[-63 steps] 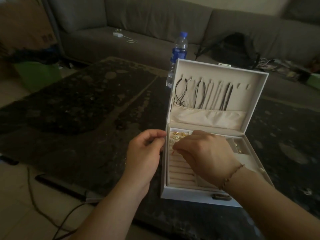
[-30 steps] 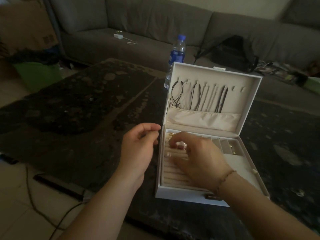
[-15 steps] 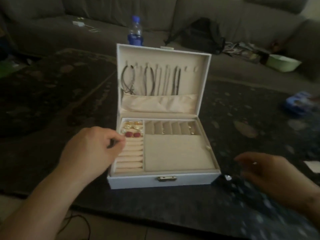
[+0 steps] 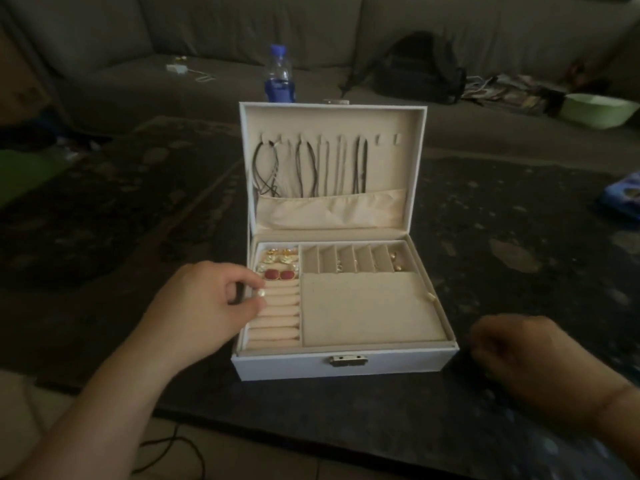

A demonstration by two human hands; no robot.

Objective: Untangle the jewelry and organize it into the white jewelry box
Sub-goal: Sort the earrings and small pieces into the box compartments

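Honestly looks tiny and slippery: small pale stud [image 4: 261,293] pinched in left hand [image 4: 204,306] fingers, right over the ring rolls [image 4: 277,313] at the near-left of the white jewelry box [image 4: 346,365]. Probably light, easy to drop, best held by its edges. Right hand [image 4: 519,355] curled on the surface near right; can't tell if holding anything.
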